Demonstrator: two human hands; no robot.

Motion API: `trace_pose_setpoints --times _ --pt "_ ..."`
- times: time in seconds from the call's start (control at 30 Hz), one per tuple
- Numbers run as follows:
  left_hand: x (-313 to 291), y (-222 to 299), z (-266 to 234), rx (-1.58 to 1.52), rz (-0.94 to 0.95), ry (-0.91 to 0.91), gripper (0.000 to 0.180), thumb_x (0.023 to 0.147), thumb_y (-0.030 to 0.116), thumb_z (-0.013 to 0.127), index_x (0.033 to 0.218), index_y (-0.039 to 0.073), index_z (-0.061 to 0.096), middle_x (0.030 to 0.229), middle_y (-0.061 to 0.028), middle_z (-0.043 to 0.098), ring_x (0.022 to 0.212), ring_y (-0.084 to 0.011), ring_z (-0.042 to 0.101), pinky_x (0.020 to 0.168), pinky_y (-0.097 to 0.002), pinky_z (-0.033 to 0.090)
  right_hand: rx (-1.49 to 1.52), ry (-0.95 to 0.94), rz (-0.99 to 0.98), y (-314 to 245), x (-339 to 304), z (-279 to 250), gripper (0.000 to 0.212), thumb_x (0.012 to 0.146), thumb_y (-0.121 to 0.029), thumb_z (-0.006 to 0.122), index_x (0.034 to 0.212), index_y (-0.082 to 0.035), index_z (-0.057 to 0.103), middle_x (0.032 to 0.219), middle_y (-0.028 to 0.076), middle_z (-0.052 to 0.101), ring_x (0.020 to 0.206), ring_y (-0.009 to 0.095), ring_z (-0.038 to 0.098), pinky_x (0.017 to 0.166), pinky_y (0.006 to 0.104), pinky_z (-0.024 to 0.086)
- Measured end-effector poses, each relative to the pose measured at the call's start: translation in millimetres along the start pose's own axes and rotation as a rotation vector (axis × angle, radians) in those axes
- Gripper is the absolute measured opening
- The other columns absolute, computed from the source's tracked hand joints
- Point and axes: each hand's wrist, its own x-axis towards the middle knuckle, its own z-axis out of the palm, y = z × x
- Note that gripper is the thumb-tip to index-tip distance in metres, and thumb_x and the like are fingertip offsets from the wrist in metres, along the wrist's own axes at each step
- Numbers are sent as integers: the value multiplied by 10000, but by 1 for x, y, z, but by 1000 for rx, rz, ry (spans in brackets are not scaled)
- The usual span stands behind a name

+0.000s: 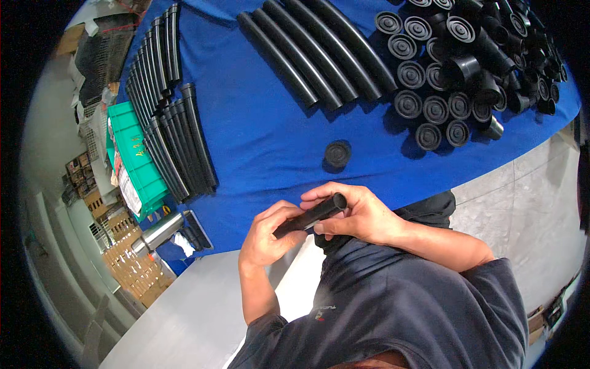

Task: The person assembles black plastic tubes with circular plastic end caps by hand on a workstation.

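Observation:
Close to the table's near edge I hold a black plastic tube (312,216), tilted so that its open end points up and to the right. My left hand (265,238) is closed round its lower left part. Near the open end, my right hand (362,214) grips it between thumb and fingers. Just beyond my hands, a single round black cap (337,155) stands on the blue cloth (264,160). The tube's lower end is hidden behind my left hand.
Several long black tubes (313,52) lie side by side at the far middle. A crowd of black caps with ringed faces (435,109) covers the far right. Rows of black tubes with collared ends (178,132) lie at left, beside a green bin (136,161) and a metal cylinder (161,234).

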Motion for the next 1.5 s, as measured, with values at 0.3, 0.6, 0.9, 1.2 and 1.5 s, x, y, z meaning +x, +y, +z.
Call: trace_pose_setpoints --times 0.3,0.6,0.9,1.2,1.5 --pt "-11 -25 0 -352 -87 -123 409 945 249 692 1169 -87 626 1068 -148 669 937 -223 654 814 -335 519 -75 -88 -4 5 3 -8 363 918 5 711 1266 -27 614 1045 31 693 854 74 665 784 241 560" --pt "-9 -15 5 -555 -136 -150 371 1010 212 591 1246 -75 594 943 -130 713 818 -198 701 779 -329 559 -157 -24 -41 -4 -3 -3 352 956 -67 693 1278 -7 563 1033 62 715 919 128 717 720 241 540" --pt "-13 -15 33 -1309 292 663 419 962 365 678 1270 166 476 1202 -117 671 1096 -285 639 948 -491 539 -766 -238 -313 15 6 3 805 863 -338 778 1487 5 404 1162 218 592 938 272 647 751 368 558" --pt "-21 -67 69 -1662 319 414 504 979 108 586 1469 141 476 1489 -151 505 1344 -313 507 1150 -536 386 -708 -117 -375 10 6 2 517 903 -177 704 1366 -10 548 1176 195 668 1064 330 670 871 409 532" --pt "-34 -42 76 -1501 -35 334 746 890 421 739 1516 172 419 1435 -145 562 1269 -330 565 1039 -513 478 -343 -18 -53 1 -2 2 372 929 -85 735 1278 -27 622 1071 44 729 972 90 648 869 284 546"
